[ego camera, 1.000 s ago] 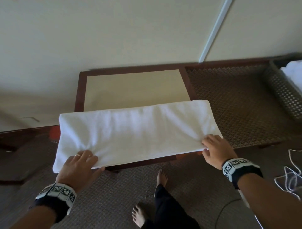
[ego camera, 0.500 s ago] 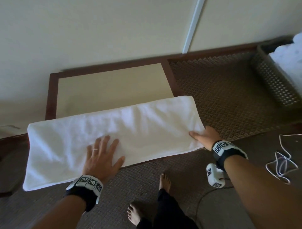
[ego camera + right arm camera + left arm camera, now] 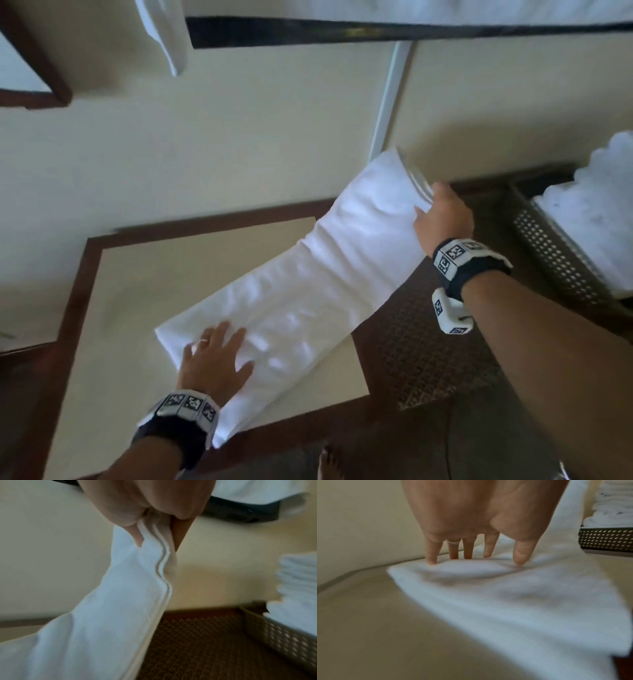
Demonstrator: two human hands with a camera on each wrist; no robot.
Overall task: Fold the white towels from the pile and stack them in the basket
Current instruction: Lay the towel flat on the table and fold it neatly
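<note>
A long white towel (image 3: 308, 301), folded into a strip, lies slantwise across the beige table top (image 3: 144, 281). My left hand (image 3: 215, 356) presses its near left end flat with straight, spread fingers (image 3: 431, 555). My right hand (image 3: 442, 216) pinches the layered far right end (image 3: 161, 555) and holds it raised above the table. The woven basket (image 3: 561, 260) stands at the right with folded white towels (image 3: 596, 205) stacked in it.
The table has a dark wooden frame (image 3: 72, 308), and its right part is a brown woven surface (image 3: 428, 356). A cream wall (image 3: 239, 137) runs behind the table. White cloth (image 3: 164, 37) hangs at the top edge. A bare foot (image 3: 327, 466) shows below.
My right hand has lifted the towel's right end up and toward the wall. The left hand slid to the towel's left end and still presses flat. The towel now lies slantwise.
</note>
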